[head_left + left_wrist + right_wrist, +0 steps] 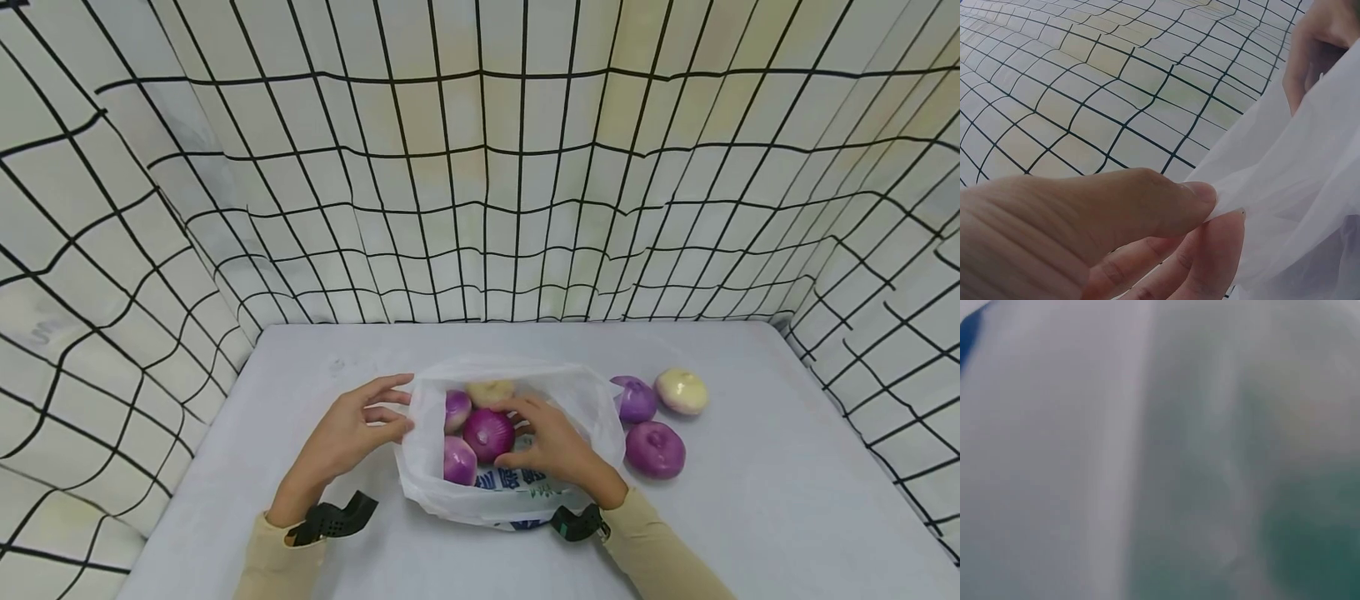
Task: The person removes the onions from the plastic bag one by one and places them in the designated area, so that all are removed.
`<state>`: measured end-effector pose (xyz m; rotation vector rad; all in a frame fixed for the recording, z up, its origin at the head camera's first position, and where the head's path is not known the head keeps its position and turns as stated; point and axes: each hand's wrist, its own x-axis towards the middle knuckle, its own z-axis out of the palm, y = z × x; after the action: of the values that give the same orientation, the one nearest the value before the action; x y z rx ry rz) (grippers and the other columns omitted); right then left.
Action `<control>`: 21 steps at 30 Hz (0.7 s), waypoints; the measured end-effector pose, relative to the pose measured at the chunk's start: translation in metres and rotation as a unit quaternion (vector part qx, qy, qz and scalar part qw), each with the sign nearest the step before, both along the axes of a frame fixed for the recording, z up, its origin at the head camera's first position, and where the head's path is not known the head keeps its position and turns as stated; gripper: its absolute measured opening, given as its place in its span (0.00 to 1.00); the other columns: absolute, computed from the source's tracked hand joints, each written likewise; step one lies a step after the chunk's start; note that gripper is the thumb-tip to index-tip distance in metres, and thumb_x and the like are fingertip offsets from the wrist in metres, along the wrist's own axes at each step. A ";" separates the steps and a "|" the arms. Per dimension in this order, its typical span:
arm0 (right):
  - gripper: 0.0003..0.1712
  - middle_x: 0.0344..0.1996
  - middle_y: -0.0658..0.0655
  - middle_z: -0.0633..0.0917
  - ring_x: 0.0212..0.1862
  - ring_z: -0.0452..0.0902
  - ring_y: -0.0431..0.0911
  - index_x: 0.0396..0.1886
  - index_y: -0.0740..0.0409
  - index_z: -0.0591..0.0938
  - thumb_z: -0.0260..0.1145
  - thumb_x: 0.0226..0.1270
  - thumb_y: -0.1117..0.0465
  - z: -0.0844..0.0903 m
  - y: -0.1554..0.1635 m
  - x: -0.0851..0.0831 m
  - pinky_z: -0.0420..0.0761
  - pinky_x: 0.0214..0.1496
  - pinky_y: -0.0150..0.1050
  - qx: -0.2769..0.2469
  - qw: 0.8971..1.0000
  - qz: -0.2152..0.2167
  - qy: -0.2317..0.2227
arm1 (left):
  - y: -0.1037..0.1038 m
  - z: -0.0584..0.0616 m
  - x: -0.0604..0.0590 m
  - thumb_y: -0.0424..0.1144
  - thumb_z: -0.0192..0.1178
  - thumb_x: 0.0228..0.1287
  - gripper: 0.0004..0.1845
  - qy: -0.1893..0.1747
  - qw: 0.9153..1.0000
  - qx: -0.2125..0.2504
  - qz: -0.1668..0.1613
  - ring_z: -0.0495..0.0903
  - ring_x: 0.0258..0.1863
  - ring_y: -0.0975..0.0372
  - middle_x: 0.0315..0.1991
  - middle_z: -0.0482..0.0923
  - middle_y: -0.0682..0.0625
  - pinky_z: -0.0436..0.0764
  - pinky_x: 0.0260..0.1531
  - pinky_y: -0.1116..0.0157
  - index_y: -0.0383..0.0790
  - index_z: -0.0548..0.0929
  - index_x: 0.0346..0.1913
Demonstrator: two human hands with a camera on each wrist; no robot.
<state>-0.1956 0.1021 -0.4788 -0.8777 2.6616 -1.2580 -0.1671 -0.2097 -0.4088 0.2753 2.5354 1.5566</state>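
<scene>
Onions go into the bag (pixel 457 492): left hand (pixel 352 433) pinches its rim open, right hand (pixel 551 442) cups a purple onion (pixel 487 433) inside; releasing it likely comes next.

The plastic bag (pixel 577 398) sits mid-desk, its mouth held wide; inside, four onions crowd the opening and the right hand (pixel 551 446) fills its right half, so little room is left there. Left of the bag the left hand (pixel 352 433) pinches the rim; beyond it the desk (pixel 247 467) lies bare to the edge. Right of the bag three loose onions (pixel 654 448) block the near path. Behind the bag bare desk runs to the gridded curtain (pixel 480 192), which walls three sides.
</scene>
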 end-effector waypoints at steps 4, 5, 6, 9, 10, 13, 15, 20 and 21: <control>0.42 0.57 0.56 0.82 0.56 0.84 0.50 0.68 0.51 0.77 0.84 0.52 0.56 0.001 0.002 0.000 0.87 0.58 0.42 0.000 1.000 0.001 0.003 | 0.000 0.000 0.000 0.36 0.69 0.66 0.35 0.001 1.000 0.004 -0.001 0.89 0.49 0.54 0.63 0.80 0.35 0.88 0.41 0.67 0.42 0.71 0.75; 0.42 0.58 0.56 0.82 0.56 0.84 0.50 0.68 0.51 0.78 0.84 0.52 0.56 0.001 0.002 0.000 0.87 0.58 0.42 -0.001 1.000 0.001 0.003 | 0.000 0.000 0.000 0.36 0.69 0.66 0.35 0.001 1.000 0.005 -0.001 0.89 0.49 0.54 0.63 0.80 0.35 0.88 0.41 0.67 0.42 0.71 0.75; 0.42 0.58 0.56 0.82 0.55 0.84 0.50 0.68 0.51 0.78 0.84 0.52 0.56 0.001 0.003 0.000 0.87 0.58 0.42 -0.003 1.000 0.001 0.002 | 0.000 0.000 0.000 0.36 0.69 0.66 0.35 0.001 1.000 0.006 -0.002 0.89 0.49 0.54 0.63 0.80 0.35 0.88 0.41 0.68 0.42 0.71 0.75; 0.41 0.57 0.55 0.82 0.55 0.84 0.50 0.67 0.50 0.78 0.84 0.53 0.55 0.001 0.005 -0.001 0.87 0.58 0.43 -0.007 1.000 -0.001 0.003 | 0.000 0.001 0.000 0.36 0.69 0.66 0.35 -0.001 1.000 0.006 -0.002 0.89 0.49 0.55 0.63 0.80 0.35 0.88 0.41 0.69 0.42 0.71 0.75; 0.41 0.57 0.55 0.82 0.55 0.84 0.50 0.68 0.49 0.78 0.84 0.53 0.55 0.001 0.006 -0.001 0.87 0.58 0.43 -0.009 1.000 0.000 0.002 | 0.000 0.001 0.000 0.36 0.69 0.66 0.35 -0.001 1.000 0.006 -0.002 0.89 0.49 0.55 0.63 0.80 0.35 0.88 0.41 0.69 0.42 0.71 0.75; 0.41 0.57 0.55 0.82 0.55 0.84 0.50 0.68 0.49 0.77 0.84 0.53 0.54 0.002 0.008 -0.001 0.87 0.58 0.45 -0.011 1.000 -0.001 0.002 | 0.000 0.001 0.000 0.36 0.69 0.66 0.35 0.001 1.000 0.003 -0.002 0.89 0.49 0.56 0.63 0.80 0.35 0.88 0.41 0.69 0.42 0.71 0.75; 0.41 0.57 0.55 0.82 0.56 0.83 0.50 0.68 0.48 0.77 0.83 0.54 0.54 0.004 0.009 0.000 0.87 0.59 0.46 -0.012 1.000 -0.002 -0.001 | 0.000 0.001 0.000 0.36 0.69 0.66 0.35 0.002 1.000 0.002 -0.002 0.89 0.49 0.56 0.63 0.80 0.35 0.88 0.41 0.69 0.42 0.71 0.75; 0.41 0.57 0.54 0.82 0.55 0.84 0.49 0.68 0.48 0.77 0.84 0.53 0.54 0.010 0.012 0.002 0.87 0.58 0.45 -0.015 1.000 -0.005 0.001 | 0.000 0.001 0.001 0.36 0.69 0.66 0.35 0.002 1.000 0.002 -0.001 0.89 0.49 0.55 0.63 0.80 0.35 0.87 0.41 0.69 0.42 0.71 0.75; 0.41 0.57 0.54 0.82 0.55 0.84 0.49 0.68 0.48 0.77 0.84 0.53 0.55 0.011 0.013 0.002 0.87 0.58 0.45 -0.017 1.000 -0.007 0.002 | 0.000 0.001 0.001 0.36 0.69 0.66 0.35 0.003 1.000 0.001 -0.001 0.89 0.49 0.55 0.63 0.80 0.35 0.87 0.41 0.69 0.43 0.71 0.75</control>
<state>-0.1938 0.1149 -0.4677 -0.8677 2.6612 -1.3083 -0.1663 -0.2096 -0.4075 0.2829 2.5370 1.5613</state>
